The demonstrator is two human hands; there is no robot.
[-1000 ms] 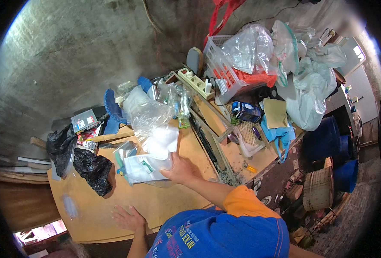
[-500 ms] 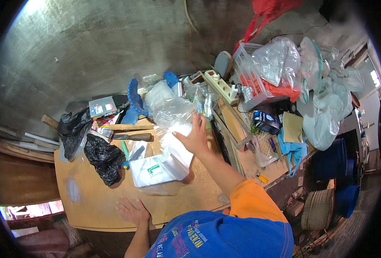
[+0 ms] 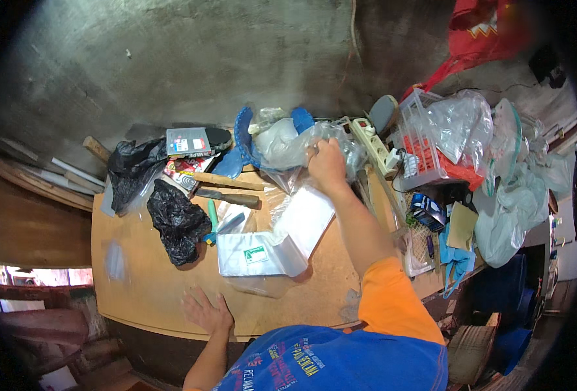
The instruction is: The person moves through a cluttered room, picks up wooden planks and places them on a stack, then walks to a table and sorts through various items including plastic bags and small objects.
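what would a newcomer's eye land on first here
Probably the white plastic packet with a green-and-white label, bright in the middle of the brown table. Next come the hands: the right hand is at a clear plastic bag at the back, the left hand lies spread at the near edge. What looks like a red bag stands out at upper right.

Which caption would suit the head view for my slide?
Right hand at clear plastic, left hand spread on a brown table, white packet between them.
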